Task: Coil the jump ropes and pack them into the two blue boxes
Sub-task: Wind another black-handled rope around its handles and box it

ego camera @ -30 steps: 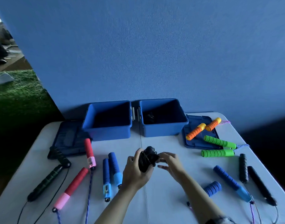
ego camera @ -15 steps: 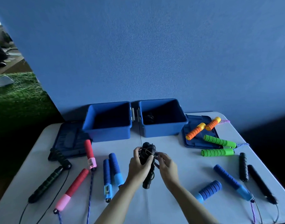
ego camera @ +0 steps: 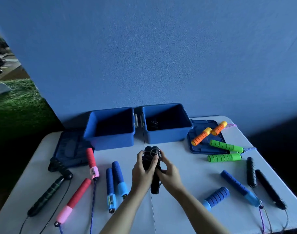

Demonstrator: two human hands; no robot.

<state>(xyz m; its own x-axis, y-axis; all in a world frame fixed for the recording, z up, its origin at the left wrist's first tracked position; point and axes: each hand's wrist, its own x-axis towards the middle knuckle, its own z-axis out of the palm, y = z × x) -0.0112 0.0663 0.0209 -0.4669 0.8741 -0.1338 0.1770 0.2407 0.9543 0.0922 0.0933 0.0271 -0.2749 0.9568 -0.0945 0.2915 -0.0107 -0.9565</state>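
Both hands meet over the middle of the white folding table (ego camera: 186, 166), closed around a black jump rope with two dark handles and a thin cord wound about them (ego camera: 152, 166). The left hand (ego camera: 143, 173) wraps the bundle from nine o'clock, thumb laid across its front; the right hand (ego camera: 169, 173) cups it from three o'clock, fingers curled behind and a fingertip pinching the cord at the top. A second ago the bundle sat lower and lay more sideways; now it stands nearly upright and has risen toward twelve o'clock, closer to the boxes. By my reading, the winding is about finished and the last loop is being secured.

The right blue plastic box (ego camera: 168, 135) sits just beyond the hands at twelve o'clock, with something dark and wiry already in its bottom (too dim to name). The left blue plastic box (ego camera: 110, 139) stands touching it at eleven o'clock and looks empty.

Much remains uncoiled: a red-and-pink handled rope (ego camera: 78, 195) at eight o'clock, a green foam-handled pair (ego camera: 225, 151) at two o'clock, and an orange foam pair (ego camera: 210, 132) lying on a flat blue lid (ego camera: 195, 146). The task seems early on.
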